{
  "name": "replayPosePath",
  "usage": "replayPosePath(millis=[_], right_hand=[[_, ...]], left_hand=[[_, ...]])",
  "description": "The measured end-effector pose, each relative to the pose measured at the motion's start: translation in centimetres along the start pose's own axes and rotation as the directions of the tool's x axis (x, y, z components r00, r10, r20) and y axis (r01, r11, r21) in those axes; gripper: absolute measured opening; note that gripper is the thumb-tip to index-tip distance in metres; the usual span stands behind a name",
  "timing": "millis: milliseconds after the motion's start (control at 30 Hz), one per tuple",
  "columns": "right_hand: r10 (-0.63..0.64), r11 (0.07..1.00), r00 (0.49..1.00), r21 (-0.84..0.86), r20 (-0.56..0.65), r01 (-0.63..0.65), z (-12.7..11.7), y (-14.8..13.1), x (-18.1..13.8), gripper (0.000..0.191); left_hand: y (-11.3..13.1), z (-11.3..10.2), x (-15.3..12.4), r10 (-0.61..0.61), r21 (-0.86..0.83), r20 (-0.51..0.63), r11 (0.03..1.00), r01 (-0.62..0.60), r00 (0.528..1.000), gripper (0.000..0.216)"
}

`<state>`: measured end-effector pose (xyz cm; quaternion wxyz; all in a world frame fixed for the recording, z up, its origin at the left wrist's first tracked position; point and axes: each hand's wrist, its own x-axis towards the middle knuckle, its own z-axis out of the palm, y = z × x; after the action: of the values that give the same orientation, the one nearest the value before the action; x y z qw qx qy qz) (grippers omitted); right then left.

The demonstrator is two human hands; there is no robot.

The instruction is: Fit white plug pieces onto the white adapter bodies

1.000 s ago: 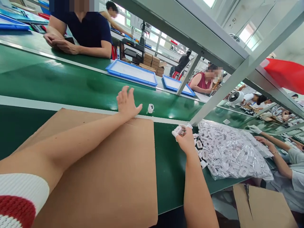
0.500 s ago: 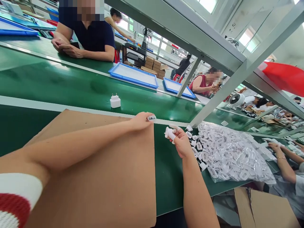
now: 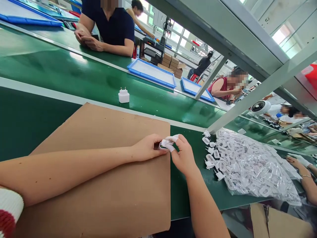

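Observation:
My left hand and my right hand meet over the right edge of a brown cardboard sheet. Both are closed on a small white charger shell held between them. White finger cots cover my right fingertips. A finished white charger with two prongs up stands on the green conveyor belt beyond the cardboard. A clear plastic bag full of white plug parts lies to my right, with several loose plug parts spilled at its near-left edge.
Two blue trays lie on the far side of the belt. A person in a dark shirt rests folded hands opposite. Other workers sit further right. A grey metal frame post slants over the bag. An open cardboard box sits at bottom right.
My left hand drew back from the belt with a white shell and met my right hand over the cardboard. The finished charger now stands on the belt. The view shifted down and right.

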<state>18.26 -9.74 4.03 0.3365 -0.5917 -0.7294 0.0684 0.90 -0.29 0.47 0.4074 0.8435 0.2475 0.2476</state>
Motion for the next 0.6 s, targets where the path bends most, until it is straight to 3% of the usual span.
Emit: replayPosePath(millis=[133, 267, 433, 600], right_hand=[[-0.055, 0.957, 0.997, -0.283, 0.052, 0.067, 0.2, -1.2, 0.2, 0.036], [-0.082, 0.898, 0.993, -0.427, 0.084, 0.11, 0.0, -1.8, 0.5, 0.033], [-0.033, 0.919, 0.998, -0.391, 0.057, 0.053, 0.4, -1.6, 1.0, 0.025], [0.059, 0.946, 0.994, -0.312, -0.097, -0.086, 1.8, -1.4, 0.2, 0.023]], left_hand=[[-0.1, 0.1, 0.1, 0.02, -0.035, -0.004, 0.999, -0.02, 1.0, 0.03], [0.0, 0.0, 0.2, 0.018, -0.051, 0.015, 0.999, -0.017, 1.0, 0.03], [0.1, 0.0, 0.2, -0.006, -0.076, 0.013, 0.997, 0.007, 1.0, 0.031], [0.2, 0.2, 0.2, -0.008, -0.049, -0.001, 0.999, 0.008, 1.0, 0.029]])
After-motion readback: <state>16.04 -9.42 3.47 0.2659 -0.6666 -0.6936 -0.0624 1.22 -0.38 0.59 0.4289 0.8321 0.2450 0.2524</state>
